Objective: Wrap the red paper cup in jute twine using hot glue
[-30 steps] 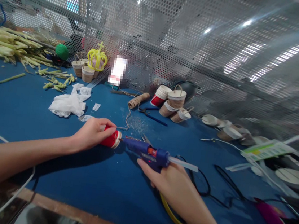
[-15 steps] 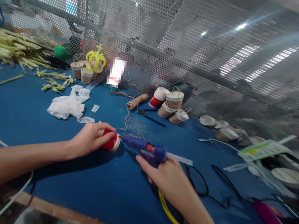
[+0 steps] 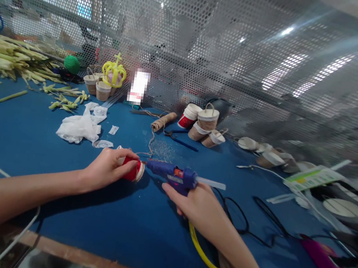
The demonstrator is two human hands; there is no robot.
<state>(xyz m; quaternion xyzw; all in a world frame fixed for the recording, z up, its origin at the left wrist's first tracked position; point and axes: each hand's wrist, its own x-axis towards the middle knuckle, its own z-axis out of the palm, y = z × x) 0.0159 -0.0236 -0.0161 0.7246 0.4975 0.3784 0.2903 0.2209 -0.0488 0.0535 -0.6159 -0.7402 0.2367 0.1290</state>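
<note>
Inboard of the front edge of the blue bench [image 3: 115, 226]: red cup [image 3: 133, 171] tipped on its side, pale end facing right. Left hand [image 3: 110, 164] has it pinched, thumb and fingers around the red wall. Right hand [image 3: 201, 200] is wrapped around the grip of a blue glue gun [image 3: 174, 176], nozzle pointing left at the cup's pale end; can't tell if the tip touches. Clear glue stick [image 3: 214, 183] pokes out the gun's rear.

Beyond the hands, toward the back edge: twine roll [image 3: 164, 121] with a loose strand running toward the cup, pliers [image 3: 183, 141] just right of it, then a pile of twine-wrapped cups [image 3: 208, 119]. Crumpled white sheet [image 3: 78, 128] left of the roll. Back left corner: pale green stalks [image 3: 9, 54], with a green ball [image 3: 72, 64] and yellow crown [image 3: 114, 74] right of them. Perforated panel [image 3: 184, 34] stands along the back edge.
</note>
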